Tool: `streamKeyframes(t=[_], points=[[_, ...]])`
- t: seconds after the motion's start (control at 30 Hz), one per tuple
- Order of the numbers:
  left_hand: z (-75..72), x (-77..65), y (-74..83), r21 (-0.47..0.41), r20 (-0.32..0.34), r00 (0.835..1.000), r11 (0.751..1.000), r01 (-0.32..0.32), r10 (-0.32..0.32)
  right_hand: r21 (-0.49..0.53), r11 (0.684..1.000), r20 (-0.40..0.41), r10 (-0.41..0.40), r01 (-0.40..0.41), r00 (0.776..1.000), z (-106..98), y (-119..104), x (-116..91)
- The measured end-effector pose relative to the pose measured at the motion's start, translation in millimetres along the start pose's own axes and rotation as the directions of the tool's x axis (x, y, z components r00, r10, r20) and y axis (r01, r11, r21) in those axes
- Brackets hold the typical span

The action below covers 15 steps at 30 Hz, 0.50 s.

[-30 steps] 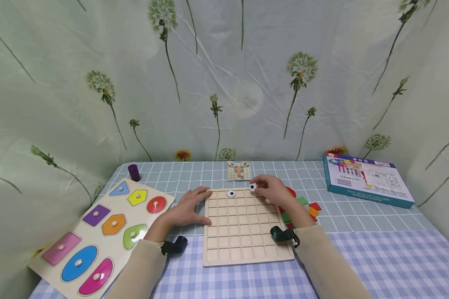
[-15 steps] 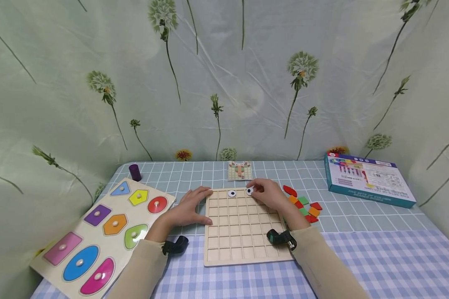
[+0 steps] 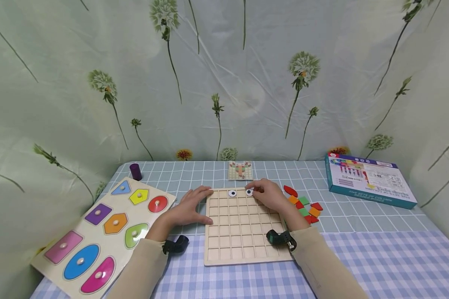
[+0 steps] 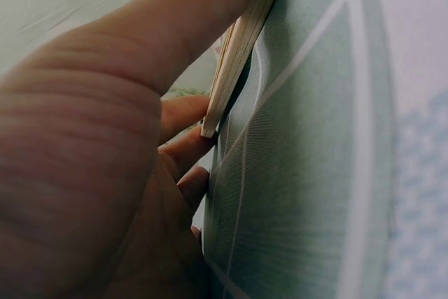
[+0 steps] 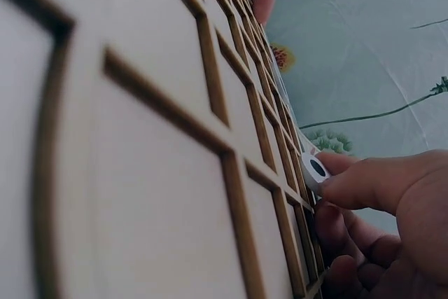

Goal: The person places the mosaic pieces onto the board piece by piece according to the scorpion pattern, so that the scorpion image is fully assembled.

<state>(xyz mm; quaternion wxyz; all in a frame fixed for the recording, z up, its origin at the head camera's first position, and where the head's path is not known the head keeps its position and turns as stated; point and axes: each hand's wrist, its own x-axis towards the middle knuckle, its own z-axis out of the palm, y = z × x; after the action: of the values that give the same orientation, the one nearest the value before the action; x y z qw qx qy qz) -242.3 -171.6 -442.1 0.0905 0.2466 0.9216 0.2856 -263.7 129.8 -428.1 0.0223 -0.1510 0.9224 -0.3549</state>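
Pinching a white disc [image 3: 249,192] with a black dot between thumb and fingers, the right hand [image 3: 270,194] reaches over the wooden grid board [image 3: 239,236] to its far row. Whether that disc sits fully down in a cell of the board, I cannot tell. A matching second disc [image 3: 232,193] lies in the board's far row, a little to the left of the pinched one.

The left hand [image 3: 188,207] is spread along the board's left side, thumb well apart from the fingers; the thumb touches the left edge and the fingertips meet the far left corner.

Just beyond the board's far edge lies a small picture card [image 3: 240,170] with a coloured figure printed over a grid. To the right of the board, near its far half, are loose red, orange and green pieces [image 3: 303,212], and farther right and beyond it lies a flat printed box [image 3: 370,178]. Left of the board, angled away from it, is a knobbed shape puzzle [image 3: 139,214], with a purple cylinder [image 3: 135,172] upright beyond the puzzle. Under the board's near part spreads a blue-and-white checked cloth [image 3: 378,259]; under its far part, a blue-grey cloth with white lines [image 3: 353,218].
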Motion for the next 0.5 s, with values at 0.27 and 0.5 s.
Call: streamKeyframes(t=[0.27,0.5], points=[[1.1,-0.1,0.0,-0.002,0.004,1.0,1.0,0.017,-0.017,-0.017,1.0,-0.023,0.0,0.0,1.0,2.2,1.5,2.0],[1.0,-0.3,0.1,-0.005,0.004,1.0,1.0,0.024,-0.024,0.026,1.0,-0.051,0.015,-0.014,0.999,4.3,2.4,2.5]])
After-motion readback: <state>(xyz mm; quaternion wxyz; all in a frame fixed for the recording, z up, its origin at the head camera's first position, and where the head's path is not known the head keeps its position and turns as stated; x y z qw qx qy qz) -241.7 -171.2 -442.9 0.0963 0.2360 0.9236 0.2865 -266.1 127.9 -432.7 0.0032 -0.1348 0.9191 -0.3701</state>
